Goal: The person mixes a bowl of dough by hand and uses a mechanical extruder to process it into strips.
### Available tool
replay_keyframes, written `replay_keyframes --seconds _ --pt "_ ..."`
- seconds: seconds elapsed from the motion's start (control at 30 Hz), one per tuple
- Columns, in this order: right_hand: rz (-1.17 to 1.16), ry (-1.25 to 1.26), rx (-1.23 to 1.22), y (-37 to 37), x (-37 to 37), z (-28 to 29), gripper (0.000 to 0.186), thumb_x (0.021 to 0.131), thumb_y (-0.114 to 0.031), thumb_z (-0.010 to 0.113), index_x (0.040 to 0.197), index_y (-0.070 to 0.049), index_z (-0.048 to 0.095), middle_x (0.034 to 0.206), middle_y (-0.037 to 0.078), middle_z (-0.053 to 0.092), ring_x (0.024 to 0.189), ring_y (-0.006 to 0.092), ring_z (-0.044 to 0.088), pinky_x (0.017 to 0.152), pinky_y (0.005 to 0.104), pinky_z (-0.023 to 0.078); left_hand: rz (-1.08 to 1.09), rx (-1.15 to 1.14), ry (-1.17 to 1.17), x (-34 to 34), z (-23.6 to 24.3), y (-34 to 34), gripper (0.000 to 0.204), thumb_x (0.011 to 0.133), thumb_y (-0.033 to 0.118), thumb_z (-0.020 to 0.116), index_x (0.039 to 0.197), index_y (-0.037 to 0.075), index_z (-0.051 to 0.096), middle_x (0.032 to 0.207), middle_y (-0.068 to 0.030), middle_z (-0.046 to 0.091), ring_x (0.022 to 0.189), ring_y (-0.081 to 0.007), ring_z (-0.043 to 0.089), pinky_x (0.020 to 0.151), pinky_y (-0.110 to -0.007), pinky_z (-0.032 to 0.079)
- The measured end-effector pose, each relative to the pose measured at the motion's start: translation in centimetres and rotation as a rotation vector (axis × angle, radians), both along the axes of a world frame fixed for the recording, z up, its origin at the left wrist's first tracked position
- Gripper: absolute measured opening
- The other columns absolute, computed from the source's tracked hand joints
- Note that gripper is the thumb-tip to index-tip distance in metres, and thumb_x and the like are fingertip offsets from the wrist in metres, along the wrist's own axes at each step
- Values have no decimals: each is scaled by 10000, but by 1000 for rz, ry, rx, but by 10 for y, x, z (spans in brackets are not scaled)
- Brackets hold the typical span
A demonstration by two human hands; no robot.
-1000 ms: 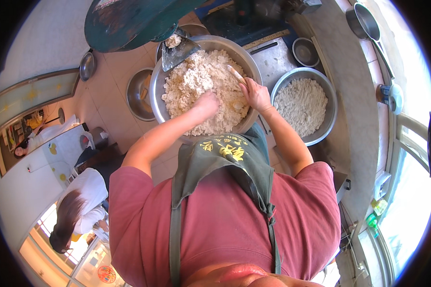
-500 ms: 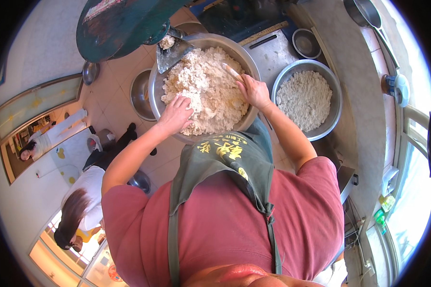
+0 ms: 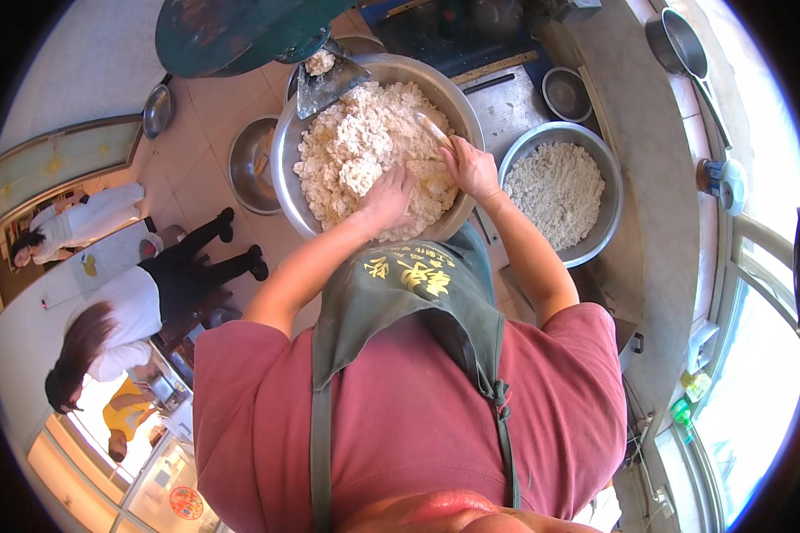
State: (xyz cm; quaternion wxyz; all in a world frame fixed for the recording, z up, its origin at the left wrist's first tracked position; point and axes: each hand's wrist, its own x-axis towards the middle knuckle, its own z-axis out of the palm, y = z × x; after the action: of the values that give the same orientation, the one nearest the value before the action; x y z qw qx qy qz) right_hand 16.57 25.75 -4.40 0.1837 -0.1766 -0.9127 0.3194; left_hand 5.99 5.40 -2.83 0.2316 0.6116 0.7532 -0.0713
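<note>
pressing open left hand (image 3: 389, 191) into dough (image 3: 364, 151); right hand (image 3: 469, 167) gripping a stick (image 3: 436, 131)

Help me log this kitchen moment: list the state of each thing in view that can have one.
Large metal bowl: heaped with crumbly dough.
Crumbly dough: loose, lumpy.
Left hand: pressed into the dough.
Right hand: gripping a pale stick.
Pale stick: tilted, tip in the dough.
Smaller metal bowl: filled with white crumbs.
Small bowl: empty.

Big bowl (image 3: 286, 178) shiny metal; dough (image 3: 364, 151) crumbly, matt; apron (image 3: 400, 302) matt cloth.
</note>
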Motion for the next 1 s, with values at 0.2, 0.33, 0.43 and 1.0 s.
replay_keyframes --seconds 0.2,0.33,0.43,1.0 --pt "15 -11 11 0 -4 -1 263 917 -275 657 1052 -55 606 838 162 690 691 363 668 588 426 542 138 -15 -158 -1 -6 -4 823 709 383 807 1312 -60 462 1311 -217 533 1230 -339 513 1040 -417 410" --pt "28 -45 -30 -4 -6 3 258 932 -260 643 1072 -46 608 849 186 687 741 373 679 624 439 543 21 244 -129 0 -18 -23 402 780 242 672 1109 22 603 1136 -194 619 1118 -326 574 973 -428 435" --pt "66 -16 -204 1 -24 13 261 943 -266 620 1052 -30 606 854 205 687 771 414 670 674 491 535 -87 404 -54 3 -21 -32 259 809 205 617 1034 78 632 1068 -168 629 1041 -312 599 902 -427 466" --pt "366 -456 345 -52 -258 89 284 959 -206 458 1088 -23 633 936 234 697 831 386 703 720 483 563 299 754 -320 -67 37 -94 345 799 68 696 1119 47 570 1126 -170 539 1057 -332 572 863 -395 507"
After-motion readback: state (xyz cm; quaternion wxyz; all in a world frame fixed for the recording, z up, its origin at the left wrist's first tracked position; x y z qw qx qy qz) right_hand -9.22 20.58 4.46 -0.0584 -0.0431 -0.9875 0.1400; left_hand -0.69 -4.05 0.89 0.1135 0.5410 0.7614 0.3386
